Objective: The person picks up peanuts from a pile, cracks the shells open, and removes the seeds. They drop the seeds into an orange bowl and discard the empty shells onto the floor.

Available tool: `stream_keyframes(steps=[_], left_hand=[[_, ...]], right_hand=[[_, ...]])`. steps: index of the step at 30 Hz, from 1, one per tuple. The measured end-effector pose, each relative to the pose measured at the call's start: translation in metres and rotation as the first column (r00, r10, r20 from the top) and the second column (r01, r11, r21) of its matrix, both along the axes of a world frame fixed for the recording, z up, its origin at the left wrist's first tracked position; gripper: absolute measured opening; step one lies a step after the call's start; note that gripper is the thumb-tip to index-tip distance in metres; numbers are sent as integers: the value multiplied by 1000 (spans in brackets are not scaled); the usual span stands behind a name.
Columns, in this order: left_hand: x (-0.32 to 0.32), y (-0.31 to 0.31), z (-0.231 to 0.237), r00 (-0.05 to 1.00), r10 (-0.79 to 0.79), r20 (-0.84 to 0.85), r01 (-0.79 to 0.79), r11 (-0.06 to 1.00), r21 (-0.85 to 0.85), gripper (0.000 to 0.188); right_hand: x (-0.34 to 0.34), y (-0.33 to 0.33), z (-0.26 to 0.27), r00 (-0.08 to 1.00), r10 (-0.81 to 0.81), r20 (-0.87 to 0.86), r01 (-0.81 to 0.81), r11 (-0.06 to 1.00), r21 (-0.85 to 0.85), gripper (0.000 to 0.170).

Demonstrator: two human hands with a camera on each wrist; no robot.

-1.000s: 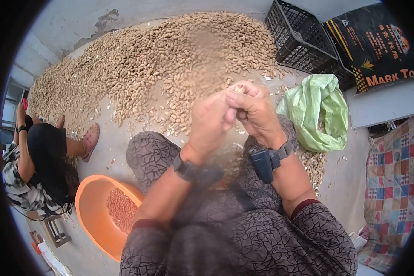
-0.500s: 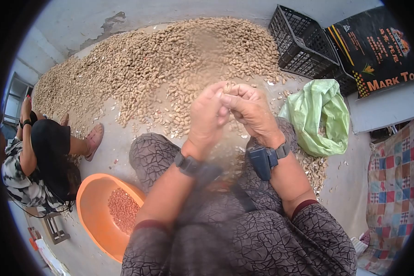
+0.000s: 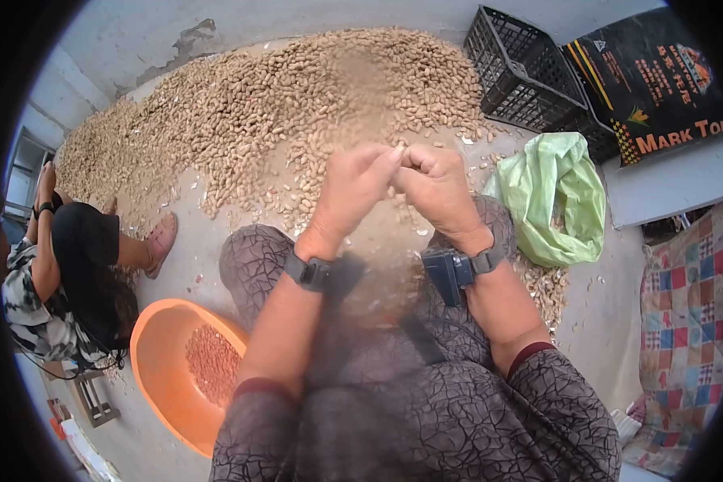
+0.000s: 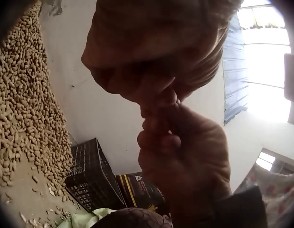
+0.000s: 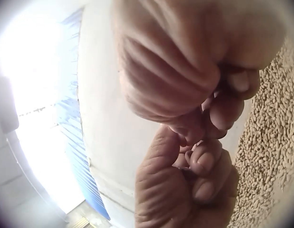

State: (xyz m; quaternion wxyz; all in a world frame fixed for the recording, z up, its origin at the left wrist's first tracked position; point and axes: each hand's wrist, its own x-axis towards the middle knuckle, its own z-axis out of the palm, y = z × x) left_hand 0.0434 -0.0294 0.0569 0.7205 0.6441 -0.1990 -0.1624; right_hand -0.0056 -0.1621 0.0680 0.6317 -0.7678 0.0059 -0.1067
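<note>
Both hands meet fingertip to fingertip over my lap, in front of the peanut heap (image 3: pixel 281 104). A small pale bit of a peanut (image 3: pixel 399 149) shows at the top between the thumbs and index fingers; the rest is hidden. My left hand (image 3: pixel 348 191) pinches it from the left, its other fingers curled in. From the other side my right hand (image 3: pixel 440 189) pinches it, fingers bent. In the right wrist view, the left hand's fingers (image 5: pixel 204 159) press up against the right hand (image 5: pixel 185 57).
An orange basin (image 3: pixel 157 353) with reddish shelled peanuts (image 3: pixel 210 365) stands at left, beside another seated person (image 3: pixel 88 257). At right are a green sack (image 3: pixel 522 193), black crates (image 3: pixel 530 88) and a black printed bag (image 3: pixel 651 80). Shells (image 3: pixel 545 289) lie by my right leg.
The peanut, plainly showing above the fingertips before, is now mostly covered by them. My left hand has turned, with its thumb and index finger now closer against the right hand's.
</note>
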Motion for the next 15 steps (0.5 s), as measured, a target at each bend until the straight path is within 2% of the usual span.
stream_keyframes(steps=[1,2,4,9,11,15], left_hand=[[2,1,0,999,-12,37,10,999,42,25],[4,2,-3,999,-13,32,12,999,45,25],[5,4,-3,998,-67,8,68,997,-47,23],[-1,1,-9,997,-55,55,60,992,-111,23],[-5,-1,-6,999,-29,-37,23,988,-154,21],[-8,-3,-8,996,-29,-83,13,981,-195,22]], right_hand=[[-1,0,1,1000,-1,21,3,997,-80,11],[-2,0,1,1000,-3,15,4,997,-78,11],[-3,-3,2,998,68,-12,-68,998,-12,10],[-6,-7,9,994,89,-60,-85,994,64,10],[-7,-9,9,994,96,-60,-91,993,74,10],[-8,-11,10,990,108,-86,-98,989,113,12]])
